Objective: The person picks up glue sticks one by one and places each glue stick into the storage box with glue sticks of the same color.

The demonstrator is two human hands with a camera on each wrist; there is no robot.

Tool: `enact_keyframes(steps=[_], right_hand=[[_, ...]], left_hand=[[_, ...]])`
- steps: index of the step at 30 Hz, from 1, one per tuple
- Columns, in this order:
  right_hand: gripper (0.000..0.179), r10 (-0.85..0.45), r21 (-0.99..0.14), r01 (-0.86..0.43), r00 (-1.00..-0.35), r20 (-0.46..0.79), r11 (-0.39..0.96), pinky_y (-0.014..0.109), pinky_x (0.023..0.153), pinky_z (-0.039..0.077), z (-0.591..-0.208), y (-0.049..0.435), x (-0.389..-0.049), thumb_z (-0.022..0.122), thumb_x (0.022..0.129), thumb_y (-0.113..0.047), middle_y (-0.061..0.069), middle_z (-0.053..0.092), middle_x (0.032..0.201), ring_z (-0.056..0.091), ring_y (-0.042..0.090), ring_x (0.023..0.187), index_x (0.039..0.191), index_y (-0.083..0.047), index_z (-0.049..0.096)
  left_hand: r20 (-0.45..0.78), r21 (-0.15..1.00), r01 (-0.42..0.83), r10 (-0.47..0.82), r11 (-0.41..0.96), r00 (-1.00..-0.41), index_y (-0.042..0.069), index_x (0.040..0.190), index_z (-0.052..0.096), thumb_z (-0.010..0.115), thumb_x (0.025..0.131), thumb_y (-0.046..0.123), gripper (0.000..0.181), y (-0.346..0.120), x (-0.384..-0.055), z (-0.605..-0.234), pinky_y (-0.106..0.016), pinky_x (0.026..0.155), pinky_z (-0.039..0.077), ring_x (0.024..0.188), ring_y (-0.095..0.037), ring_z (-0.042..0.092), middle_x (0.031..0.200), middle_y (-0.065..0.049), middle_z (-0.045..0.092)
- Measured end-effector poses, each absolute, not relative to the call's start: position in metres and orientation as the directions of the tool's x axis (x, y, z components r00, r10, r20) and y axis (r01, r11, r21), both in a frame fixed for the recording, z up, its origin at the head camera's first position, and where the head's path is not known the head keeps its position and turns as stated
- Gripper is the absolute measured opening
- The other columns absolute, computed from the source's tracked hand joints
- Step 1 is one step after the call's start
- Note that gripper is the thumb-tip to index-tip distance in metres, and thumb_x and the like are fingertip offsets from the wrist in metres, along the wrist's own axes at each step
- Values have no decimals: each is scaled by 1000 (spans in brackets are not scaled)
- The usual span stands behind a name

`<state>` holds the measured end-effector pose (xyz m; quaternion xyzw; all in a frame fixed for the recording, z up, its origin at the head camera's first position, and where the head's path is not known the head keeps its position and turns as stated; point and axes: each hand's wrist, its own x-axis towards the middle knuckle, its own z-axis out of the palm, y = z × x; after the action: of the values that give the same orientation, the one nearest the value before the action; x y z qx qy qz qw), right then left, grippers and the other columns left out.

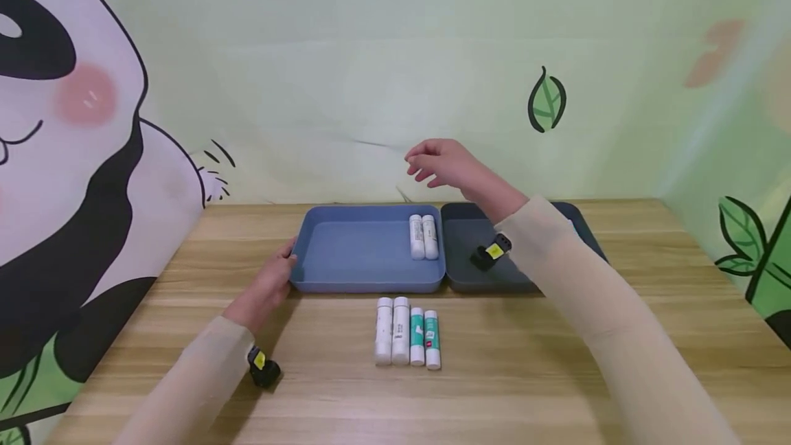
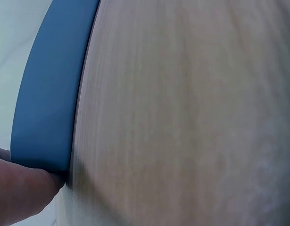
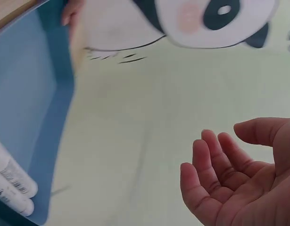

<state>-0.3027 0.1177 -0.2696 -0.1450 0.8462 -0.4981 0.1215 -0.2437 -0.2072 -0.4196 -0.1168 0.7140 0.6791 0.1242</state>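
"Who's holding what?"
"The left hand (image 1: pixel 270 288) pinches the edge of the blue tray (image 1: pixel 346 246) at nine o'clock; the right hand (image 1: pixel 446 164) hangs in the air near one o'clock, empty, fingers loosely bent."
"What else?"
"Two white tubes (image 1: pixel 417 237) lie inside at three o'clock, four more tubes (image 1: pixel 401 332) on the worktop (image 1: pixel 507 376) at five."

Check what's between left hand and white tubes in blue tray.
Head view: only the blue tray, left wall then bare floor, lies between the left hand and the two white tubes.

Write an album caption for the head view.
Left hand holds the blue tray, right hand hovers empty, four tubes lie side by side in front.
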Motion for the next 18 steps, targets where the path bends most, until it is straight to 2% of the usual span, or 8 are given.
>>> enact_keyframes(steps=[7, 15, 18], right_hand=[[36, -375, -896, -169, -927, 3, 411, 30, 93, 57, -267, 150, -267, 51, 107, -24, 17, 67, 123, 65, 21, 105, 134, -2, 59], [34, -396, -879, -218, -918, 36, 425, 23, 87, 55, -282, 171, -227, 54, 105, -19, 22, 68, 122, 65, 16, 96, 132, 1, 58], [34, -399, -875, -218, -916, 32, 432, 25, 86, 56, -294, 174, -215, 56, 105, -17, 24, 67, 122, 66, 19, 96, 132, 3, 57]], left_hand=[[-338, 940, -338, -6, 50, -941, 7, 163, 1, 18, 109, 3, 57, -211, -241, -421, -46, 133, 1, 161, -32, -7, 173, -15, -8], [-340, 940, -339, -2, 33, -941, 8, 164, 1, 18, 109, 4, 57, -208, -241, -422, -46, 133, 1, 161, -32, -5, 173, -14, -8], [-340, 940, -340, -1, 28, -940, 8, 163, 0, 17, 109, 4, 57, -208, -242, -419, -45, 133, 1, 161, -31, -6, 173, -14, -8]])
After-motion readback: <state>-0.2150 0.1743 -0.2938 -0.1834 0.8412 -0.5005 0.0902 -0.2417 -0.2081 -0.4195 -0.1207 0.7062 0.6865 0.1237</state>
